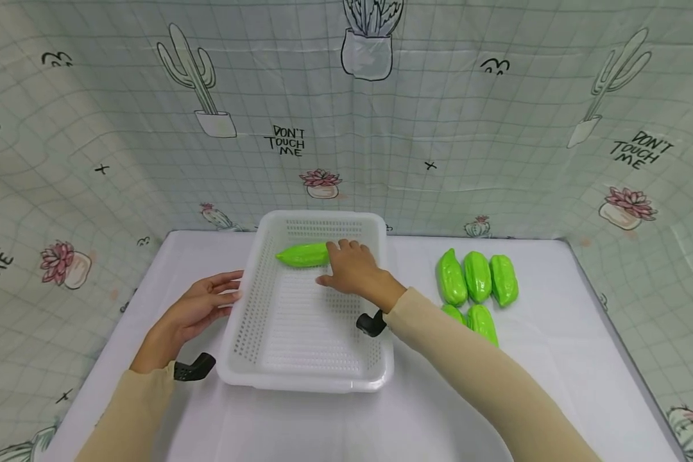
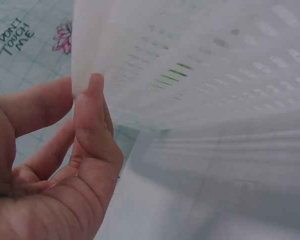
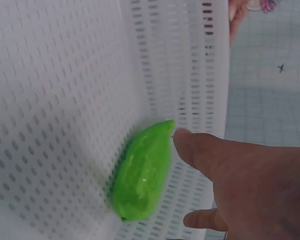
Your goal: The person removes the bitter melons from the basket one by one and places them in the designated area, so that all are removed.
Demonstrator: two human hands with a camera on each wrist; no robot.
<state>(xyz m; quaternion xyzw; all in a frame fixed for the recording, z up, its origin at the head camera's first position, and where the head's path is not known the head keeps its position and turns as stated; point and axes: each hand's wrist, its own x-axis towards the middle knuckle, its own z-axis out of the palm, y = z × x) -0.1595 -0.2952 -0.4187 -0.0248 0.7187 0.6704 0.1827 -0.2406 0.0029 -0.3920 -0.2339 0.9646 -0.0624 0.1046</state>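
A white perforated plastic basket [image 1: 306,378] stands on the table. A glossy, ridged green vegetable, pointed at one end and looking like a bitter melon [image 1: 301,255], lies inside by the far wall; the right wrist view shows this bitter melon [image 3: 142,172] on the basket floor. My right hand [image 1: 352,266] is over its right end, fingers spread. In the right wrist view the thumb [image 3: 190,147] is near the pointed tip, not curled round it. My left hand [image 1: 199,305] is at the left rim; up close, thumb and fingers of the left hand [image 2: 65,165] pinch the rim.
Several more green bitter melons [image 1: 478,276] lie right of the basket, two of them partly behind the right sleeve. The white-covered table [image 1: 560,359] meets a grid-and-cactus patterned cloth [image 1: 416,128] at the back and sides.
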